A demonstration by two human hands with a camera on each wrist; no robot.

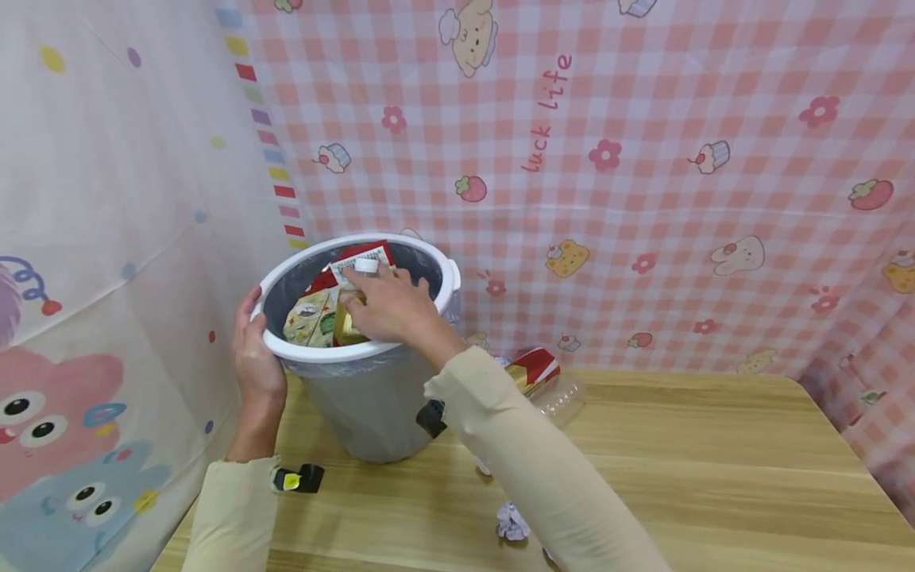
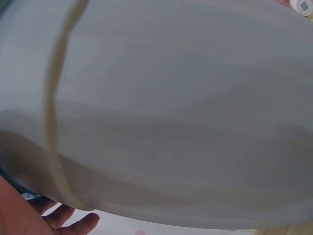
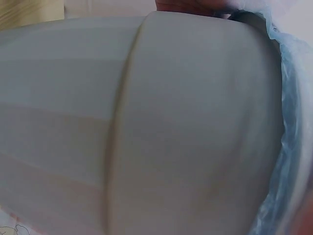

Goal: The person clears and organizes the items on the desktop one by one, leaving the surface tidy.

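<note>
1. Overhead, from the head view, a grey bin with a white rim stands on the wooden table, near its back left corner, close to the patterned curtains.
2. The left hand grips the bin's rim on its left side, thumb hooked over the top, fingers wrapped down the outer wall; the forearm, in a cream sleeve, rises nearly straight up from the table edge.
3. The right hand reaches over the near rim into the bin, wrist bent downward, fingers curled round a bottle with a white cap. The bottle lies among cartons inside the bin; the right forearm slants up from lower right.
4. Behind the right arm, beside the bin, lie a red-and-white pack and a clear plastic container. A crumpled paper ball lies on the table under the right forearm.
5. Next, the left wrist view: the bin's grey wall fills almost everything. Fingertips show at the bottom left, pressed against it.
6. Lastly, the right wrist view: again the grey wall fills the frame, with the bluish liner bag at the right edge. A strip of the hand shows at the top; its grasp cannot be told from here.
</note>
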